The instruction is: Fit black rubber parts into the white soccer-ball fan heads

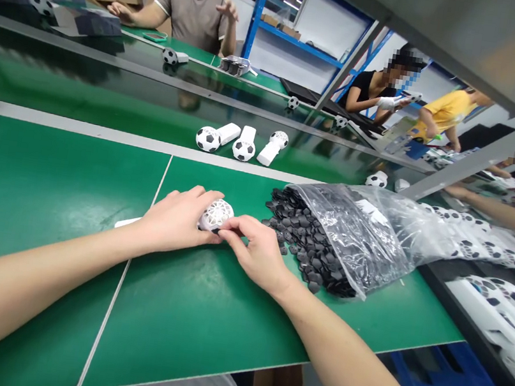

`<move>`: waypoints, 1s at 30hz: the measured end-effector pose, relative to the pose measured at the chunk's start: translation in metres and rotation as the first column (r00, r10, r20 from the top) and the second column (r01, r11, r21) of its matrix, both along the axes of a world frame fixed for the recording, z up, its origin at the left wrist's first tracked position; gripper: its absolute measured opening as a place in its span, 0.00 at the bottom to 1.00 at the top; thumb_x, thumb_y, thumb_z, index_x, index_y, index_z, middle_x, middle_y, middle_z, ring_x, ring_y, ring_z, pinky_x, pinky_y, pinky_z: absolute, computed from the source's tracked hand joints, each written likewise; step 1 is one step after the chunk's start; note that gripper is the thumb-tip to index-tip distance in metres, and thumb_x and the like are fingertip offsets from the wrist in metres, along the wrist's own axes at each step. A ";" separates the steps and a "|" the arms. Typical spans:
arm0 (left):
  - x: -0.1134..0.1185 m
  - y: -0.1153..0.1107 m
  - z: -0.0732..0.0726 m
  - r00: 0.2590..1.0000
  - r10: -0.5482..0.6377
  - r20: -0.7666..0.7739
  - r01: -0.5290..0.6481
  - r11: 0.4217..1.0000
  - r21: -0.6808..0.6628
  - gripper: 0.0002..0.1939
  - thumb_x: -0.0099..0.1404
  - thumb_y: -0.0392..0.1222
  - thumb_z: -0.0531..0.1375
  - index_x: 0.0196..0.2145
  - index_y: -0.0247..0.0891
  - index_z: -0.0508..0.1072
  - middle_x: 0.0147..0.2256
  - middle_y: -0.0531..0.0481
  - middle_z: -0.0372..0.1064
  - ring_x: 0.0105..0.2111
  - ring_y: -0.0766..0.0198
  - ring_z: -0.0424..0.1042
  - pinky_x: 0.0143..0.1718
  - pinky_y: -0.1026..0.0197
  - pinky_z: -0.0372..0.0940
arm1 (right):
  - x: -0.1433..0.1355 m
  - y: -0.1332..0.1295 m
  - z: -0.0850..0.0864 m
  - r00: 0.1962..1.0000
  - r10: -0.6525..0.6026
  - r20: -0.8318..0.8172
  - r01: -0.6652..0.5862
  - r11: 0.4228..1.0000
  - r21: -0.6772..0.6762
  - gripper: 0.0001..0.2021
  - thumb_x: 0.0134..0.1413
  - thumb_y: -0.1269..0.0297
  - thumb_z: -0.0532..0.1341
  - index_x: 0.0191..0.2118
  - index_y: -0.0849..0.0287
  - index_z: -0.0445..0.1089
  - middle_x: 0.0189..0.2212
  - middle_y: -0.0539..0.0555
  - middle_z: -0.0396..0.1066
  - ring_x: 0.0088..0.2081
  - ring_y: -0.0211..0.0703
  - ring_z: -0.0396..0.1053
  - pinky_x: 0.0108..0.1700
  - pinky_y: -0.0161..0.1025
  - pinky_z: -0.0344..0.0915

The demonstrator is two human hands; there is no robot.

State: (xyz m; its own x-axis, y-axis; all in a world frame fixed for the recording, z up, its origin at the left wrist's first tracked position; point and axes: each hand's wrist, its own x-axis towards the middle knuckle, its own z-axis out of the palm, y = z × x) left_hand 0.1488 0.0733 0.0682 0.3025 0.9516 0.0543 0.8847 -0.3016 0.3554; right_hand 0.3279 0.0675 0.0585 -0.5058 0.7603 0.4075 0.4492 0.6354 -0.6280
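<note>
My left hand (179,217) is wrapped round a white football-shaped piece (218,215) with an openwork face, over the green table. Its white handle shows past my left wrist. At the right side of the ball, my right hand (252,247) pinches something small and dark against its edge; the fingertips mostly hide it. Just right of my right hand, many small black pieces (310,243) spill from a clear plastic bag (367,235).
Several black-and-white ball pieces with handles (243,150) lie on the belt (143,115) behind the table edge. A black tray (445,298) at the right holds more white parts. People sit and stand across the line; another person's arm (501,210) reaches in at right.
</note>
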 end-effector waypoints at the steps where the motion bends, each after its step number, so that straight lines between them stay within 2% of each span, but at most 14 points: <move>1: 0.000 0.001 0.000 1.000 -0.003 0.011 0.003 1.000 -0.006 0.36 0.51 0.64 0.56 0.55 0.47 0.58 0.46 0.46 0.62 0.40 0.48 0.68 0.41 0.50 0.61 | -0.001 0.000 -0.001 1.000 0.006 -0.005 -0.006 1.000 0.012 0.04 0.55 0.70 0.57 0.32 0.58 0.68 0.29 0.50 0.69 0.33 0.37 0.66 0.38 0.34 0.63; 7: -0.007 0.007 -0.005 0.995 -0.051 0.089 0.054 0.998 -0.036 0.41 0.46 0.62 0.60 0.56 0.45 0.56 0.50 0.47 0.61 0.45 0.50 0.65 0.43 0.54 0.62 | -0.003 0.001 -0.005 0.998 -0.004 -0.055 0.004 1.000 0.003 0.03 0.52 0.71 0.59 0.29 0.59 0.67 0.27 0.50 0.64 0.31 0.37 0.64 0.34 0.34 0.63; 10: -0.010 0.009 -0.005 0.990 -0.058 0.129 0.065 0.996 -0.055 0.41 0.48 0.64 0.58 0.56 0.43 0.57 0.51 0.45 0.60 0.48 0.51 0.64 0.46 0.55 0.61 | -0.004 0.002 -0.006 0.997 -0.013 -0.079 0.012 1.000 -0.013 0.04 0.52 0.72 0.58 0.28 0.59 0.66 0.27 0.50 0.63 0.31 0.37 0.63 0.33 0.34 0.63; 14: -0.008 0.007 -0.003 0.988 -0.060 0.139 0.067 0.997 -0.046 0.38 0.49 0.64 0.57 0.54 0.43 0.59 0.49 0.46 0.62 0.47 0.52 0.64 0.45 0.55 0.61 | -0.005 0.003 -0.007 0.991 -0.092 -0.099 0.091 0.996 -0.012 0.04 0.48 0.70 0.61 0.30 0.58 0.64 0.31 0.51 0.63 0.36 0.40 0.63 0.38 0.37 0.64; 18: -0.005 0.005 0.000 0.990 -0.054 0.131 0.058 0.998 -0.024 0.33 0.51 0.61 0.58 0.51 0.44 0.62 0.45 0.47 0.64 0.44 0.54 0.66 0.42 0.55 0.62 | -0.008 0.004 -0.011 0.982 -0.095 -0.161 0.072 0.987 -0.142 0.14 0.48 0.67 0.61 0.42 0.58 0.60 0.44 0.56 0.63 0.46 0.43 0.63 0.41 0.39 0.66; 20: -0.005 0.005 0.001 0.990 -0.053 0.128 0.057 0.998 -0.024 0.32 0.51 0.61 0.57 0.51 0.44 0.63 0.45 0.47 0.64 0.43 0.54 0.66 0.42 0.55 0.62 | -0.008 0.008 -0.011 0.981 -0.091 -0.172 0.055 0.978 -0.203 0.15 0.49 0.67 0.61 0.44 0.58 0.60 0.45 0.56 0.65 0.45 0.42 0.64 0.39 0.37 0.67; 22: -0.005 0.006 0.002 0.990 -0.064 0.126 0.070 0.996 -0.048 0.33 0.51 0.61 0.58 0.51 0.44 0.63 0.46 0.47 0.64 0.44 0.54 0.66 0.42 0.56 0.62 | -0.003 0.015 -0.008 0.979 -0.112 -0.170 0.067 0.966 -0.250 0.15 0.47 0.64 0.62 0.42 0.59 0.62 0.42 0.55 0.67 0.43 0.41 0.66 0.36 0.36 0.66; 25: -0.008 0.008 0.004 0.991 -0.112 0.079 0.118 0.990 -0.077 0.35 0.50 0.57 0.59 0.54 0.44 0.59 0.50 0.48 0.63 0.47 0.52 0.65 0.43 0.55 0.61 | 0.015 0.030 0.001 0.982 -0.166 -0.087 0.140 0.959 -0.247 0.08 0.47 0.62 0.62 0.34 0.59 0.66 0.33 0.51 0.70 0.36 0.39 0.67 0.36 0.35 0.65; 28: -0.012 0.010 0.005 0.989 -0.132 -0.065 0.133 0.991 0.010 0.31 0.53 0.45 0.56 0.56 0.44 0.56 0.52 0.48 0.62 0.49 0.51 0.63 0.46 0.52 0.58 | 0.036 0.041 0.008 0.964 -0.232 0.130 0.254 0.949 -0.186 0.03 0.48 0.67 0.62 0.28 0.59 0.70 0.25 0.48 0.69 0.28 0.35 0.66 0.33 0.34 0.62; 30: -0.014 0.012 0.004 0.981 -0.139 -0.133 0.148 0.987 0.056 0.30 0.54 0.37 0.52 0.57 0.45 0.55 0.52 0.49 0.63 0.49 0.51 0.63 0.46 0.51 0.57 | 0.045 0.044 0.010 0.942 -0.203 0.269 0.269 0.934 -0.237 0.01 0.46 0.69 0.62 0.27 0.59 0.71 0.22 0.47 0.68 0.25 0.34 0.65 0.30 0.33 0.61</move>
